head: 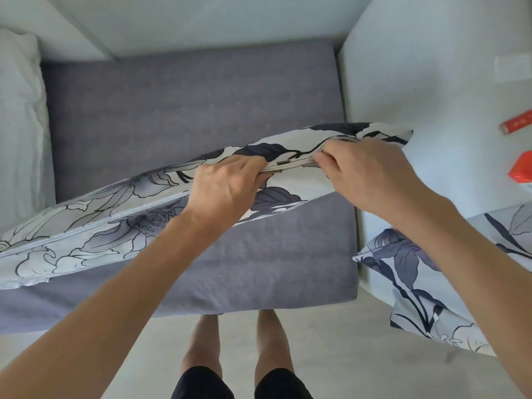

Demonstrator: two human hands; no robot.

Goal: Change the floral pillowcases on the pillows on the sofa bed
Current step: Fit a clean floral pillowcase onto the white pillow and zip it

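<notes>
A pillow in a pale blue floral pillowcase [115, 226] stands on edge across the grey sofa bed seat [187, 110], its zip seam facing up. My left hand [227, 191] grips the top edge of the case beside a small dark zip pull [282, 162]. My right hand [365, 174] pinches the same edge just right of the pull. A second floral pillow [408, 283] lies at the right, partly hidden under my right forearm.
A white pillow or bedding [20, 110] sits at the far left. A pale armrest surface [431, 96] at the right carries a red box [518, 125], an orange object [522, 168] and a paper label. My bare legs stand on the light floor [345, 355] below.
</notes>
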